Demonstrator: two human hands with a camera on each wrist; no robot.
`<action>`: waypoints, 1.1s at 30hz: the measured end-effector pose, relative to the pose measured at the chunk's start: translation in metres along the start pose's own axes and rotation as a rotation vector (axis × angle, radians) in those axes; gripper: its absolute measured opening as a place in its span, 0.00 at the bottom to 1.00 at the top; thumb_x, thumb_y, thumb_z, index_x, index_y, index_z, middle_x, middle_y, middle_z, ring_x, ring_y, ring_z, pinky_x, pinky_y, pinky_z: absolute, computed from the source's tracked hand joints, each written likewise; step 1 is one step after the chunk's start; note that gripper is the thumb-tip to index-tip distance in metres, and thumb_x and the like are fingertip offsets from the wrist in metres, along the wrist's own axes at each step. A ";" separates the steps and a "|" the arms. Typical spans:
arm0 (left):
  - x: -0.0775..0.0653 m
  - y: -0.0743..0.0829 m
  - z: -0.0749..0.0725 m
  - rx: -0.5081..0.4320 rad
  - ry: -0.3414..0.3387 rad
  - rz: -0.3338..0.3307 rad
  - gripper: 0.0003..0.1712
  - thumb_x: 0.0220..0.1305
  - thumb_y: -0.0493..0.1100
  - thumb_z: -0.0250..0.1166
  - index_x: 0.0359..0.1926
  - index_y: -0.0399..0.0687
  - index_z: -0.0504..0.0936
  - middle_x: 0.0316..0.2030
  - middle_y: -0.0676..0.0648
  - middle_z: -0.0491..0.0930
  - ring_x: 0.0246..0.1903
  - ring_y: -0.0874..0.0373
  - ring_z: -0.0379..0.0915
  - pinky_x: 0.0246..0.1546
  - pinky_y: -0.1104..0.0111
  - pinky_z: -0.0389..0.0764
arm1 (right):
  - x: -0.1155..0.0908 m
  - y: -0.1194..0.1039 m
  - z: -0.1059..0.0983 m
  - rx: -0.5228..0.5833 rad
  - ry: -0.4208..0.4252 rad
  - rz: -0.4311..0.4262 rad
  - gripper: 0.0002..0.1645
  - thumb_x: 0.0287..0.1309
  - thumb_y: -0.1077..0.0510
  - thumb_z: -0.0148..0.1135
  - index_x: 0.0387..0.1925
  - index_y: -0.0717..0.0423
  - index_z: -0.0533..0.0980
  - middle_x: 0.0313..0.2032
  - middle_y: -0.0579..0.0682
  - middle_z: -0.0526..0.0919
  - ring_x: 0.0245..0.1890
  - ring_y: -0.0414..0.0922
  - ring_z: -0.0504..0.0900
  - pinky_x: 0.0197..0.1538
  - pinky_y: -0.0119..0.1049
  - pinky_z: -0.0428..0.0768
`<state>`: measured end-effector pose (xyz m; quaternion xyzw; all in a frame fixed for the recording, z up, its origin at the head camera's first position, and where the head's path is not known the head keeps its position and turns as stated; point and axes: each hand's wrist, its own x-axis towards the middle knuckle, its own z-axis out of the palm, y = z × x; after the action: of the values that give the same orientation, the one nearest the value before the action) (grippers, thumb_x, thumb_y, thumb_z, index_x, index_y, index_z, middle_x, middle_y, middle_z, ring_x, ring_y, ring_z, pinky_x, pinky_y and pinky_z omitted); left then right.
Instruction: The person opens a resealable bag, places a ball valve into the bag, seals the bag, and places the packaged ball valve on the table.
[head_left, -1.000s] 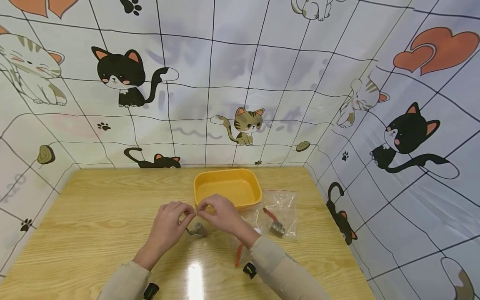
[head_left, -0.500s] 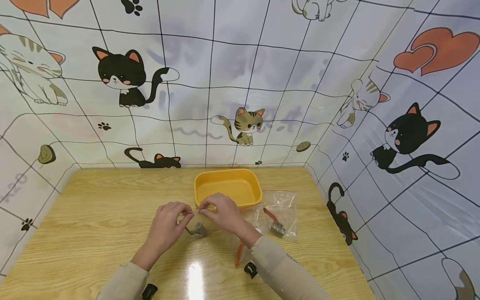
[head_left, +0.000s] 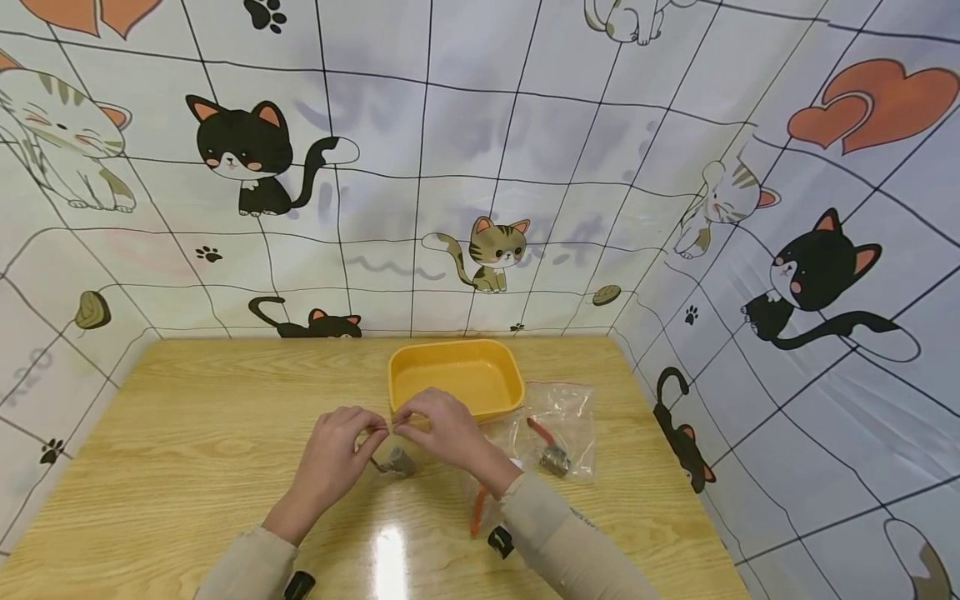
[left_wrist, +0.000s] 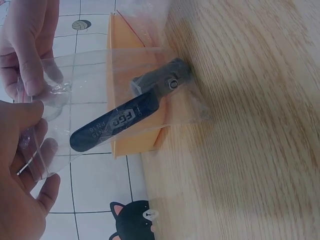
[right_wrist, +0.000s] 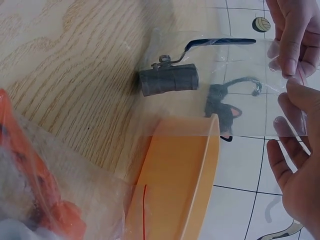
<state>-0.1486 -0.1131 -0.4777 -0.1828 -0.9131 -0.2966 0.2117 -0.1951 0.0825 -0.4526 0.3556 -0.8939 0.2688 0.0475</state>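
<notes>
A grey metal ball valve (head_left: pixel 397 461) with a dark lever handle (left_wrist: pixel 117 122) sits at the bottom of a clear zip bag (right_wrist: pixel 240 100). The bag stands upright, its lower end at the tabletop. At its zip edge, my left hand (head_left: pixel 333 450) pinches one part between thumb and fingers. My right hand (head_left: pixel 442 429) pinches the same edge just to the right, fingertips almost meeting the left ones. Seen from the right wrist, the valve body (right_wrist: pixel 170 80) lies within the plastic, apart from both hands. Whether the zip is sealed, I cannot tell.
Behind the hands stands a yellow bin (head_left: pixel 457 348). To its right lies a clear bag (head_left: pixel 577 417) holding a valve with a red handle (head_left: pixel 540 429). Another red handle (head_left: pixel 477 510) shows in plastic beside my right forearm. Cat-patterned sheeting (head_left: pixel 420 200) borders the wooden table (head_left: pixel 225 400).
The fingertips of both hands parted slightly, then came closer again along the bag's zip edge. The bagged valve stays about where it was.
</notes>
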 end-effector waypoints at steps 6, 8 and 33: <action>-0.001 -0.001 0.001 -0.004 0.005 -0.002 0.07 0.55 0.44 0.73 0.34 0.54 0.84 0.31 0.56 0.83 0.34 0.59 0.79 0.47 0.52 0.76 | 0.000 0.002 0.004 -0.025 0.031 -0.019 0.07 0.62 0.47 0.64 0.36 0.44 0.84 0.35 0.37 0.87 0.41 0.37 0.82 0.48 0.29 0.79; -0.001 -0.001 0.001 -0.006 0.009 -0.007 0.07 0.55 0.44 0.73 0.34 0.54 0.84 0.31 0.56 0.83 0.35 0.58 0.79 0.47 0.52 0.76 | -0.001 0.002 0.004 -0.042 0.049 -0.028 0.07 0.61 0.48 0.65 0.35 0.43 0.84 0.34 0.37 0.87 0.40 0.35 0.82 0.48 0.29 0.79; 0.001 0.000 0.003 0.017 0.044 0.043 0.07 0.53 0.44 0.75 0.32 0.55 0.84 0.30 0.57 0.83 0.32 0.60 0.78 0.44 0.54 0.78 | -0.002 0.004 0.001 -0.147 0.104 -0.108 0.07 0.57 0.46 0.67 0.34 0.42 0.85 0.33 0.35 0.86 0.35 0.33 0.79 0.40 0.24 0.75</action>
<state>-0.1497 -0.1109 -0.4792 -0.1941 -0.9066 -0.2880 0.2396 -0.1957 0.0858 -0.4563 0.3844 -0.8871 0.2176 0.1341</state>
